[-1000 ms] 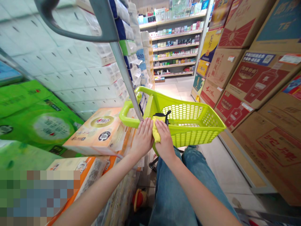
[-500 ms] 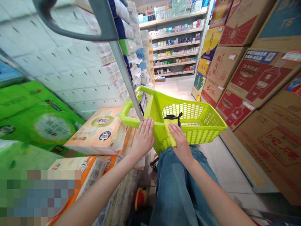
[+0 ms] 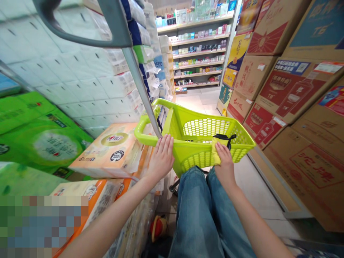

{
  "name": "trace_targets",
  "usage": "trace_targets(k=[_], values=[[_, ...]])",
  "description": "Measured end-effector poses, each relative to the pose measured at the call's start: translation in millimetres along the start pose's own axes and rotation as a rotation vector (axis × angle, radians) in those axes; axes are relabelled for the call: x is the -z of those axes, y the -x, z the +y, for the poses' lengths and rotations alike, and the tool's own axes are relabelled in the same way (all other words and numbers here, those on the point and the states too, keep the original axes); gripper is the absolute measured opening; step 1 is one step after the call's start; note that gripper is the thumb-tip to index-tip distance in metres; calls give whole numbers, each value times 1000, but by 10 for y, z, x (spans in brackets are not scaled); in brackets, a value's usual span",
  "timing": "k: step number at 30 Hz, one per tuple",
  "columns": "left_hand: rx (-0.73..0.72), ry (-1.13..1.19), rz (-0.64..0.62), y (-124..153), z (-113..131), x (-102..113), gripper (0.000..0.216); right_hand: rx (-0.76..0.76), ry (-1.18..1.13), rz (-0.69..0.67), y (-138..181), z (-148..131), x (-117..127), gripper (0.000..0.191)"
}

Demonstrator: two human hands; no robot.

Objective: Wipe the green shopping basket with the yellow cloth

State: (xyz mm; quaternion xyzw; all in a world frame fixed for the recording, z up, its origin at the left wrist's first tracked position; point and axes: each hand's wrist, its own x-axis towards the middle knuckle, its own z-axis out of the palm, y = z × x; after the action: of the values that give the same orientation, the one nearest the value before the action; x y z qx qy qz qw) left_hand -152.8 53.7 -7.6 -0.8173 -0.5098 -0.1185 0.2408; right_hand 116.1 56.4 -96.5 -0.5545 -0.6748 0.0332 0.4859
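Observation:
A lime-green rolling shopping basket (image 3: 193,150) with perforated sides stands in front of my knees. My left hand (image 3: 162,156) is on its near rim, fingers laid over the edge close to the foot of the metal pole (image 3: 139,86); the thumb is hidden. A grey loop handle (image 3: 118,39) tops that pole. My right hand (image 3: 225,163) grips a yellow cloth (image 3: 217,150) with black trim and a small black loop, folded over the same rim farther right. Part of the cloth hangs on the inner side of the rim.
Packs of tissue paper (image 3: 107,147) are stacked close on the left, with white packs (image 3: 80,79) rising behind. Printed cardboard cartons (image 3: 292,86) line the right side. Shelves of small goods (image 3: 199,46) stand at the aisle's far end. A red-and-tan object (image 3: 159,228) lies low beside my leg.
My right hand has slid the yellow cloth to the right along the basket's near rim. The left hand keeps its place on the rim. My knees have parted slightly.

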Motion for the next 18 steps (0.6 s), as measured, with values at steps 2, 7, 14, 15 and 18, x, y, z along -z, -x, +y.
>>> trace_targets(k=[2, 7, 14, 15, 18], values=[[1, 4, 10, 2, 0, -7, 65, -14, -46, -24, -43, -256, -142, 89], [-3, 32, 34, 7, -10, -27, 65, 45, -178, -165, -209, -1012, -464, 86], [-12, 46, 28, 10, -26, -32, 64, 55, -74, -253, -414, -1383, -490, 78], [-9, 45, 25, 11, -24, -29, 64, 86, -66, -265, -422, -1351, -478, 79], [-7, 37, 16, 10, -17, -21, 64, 210, -85, -318, -415, -1202, -463, 85]])
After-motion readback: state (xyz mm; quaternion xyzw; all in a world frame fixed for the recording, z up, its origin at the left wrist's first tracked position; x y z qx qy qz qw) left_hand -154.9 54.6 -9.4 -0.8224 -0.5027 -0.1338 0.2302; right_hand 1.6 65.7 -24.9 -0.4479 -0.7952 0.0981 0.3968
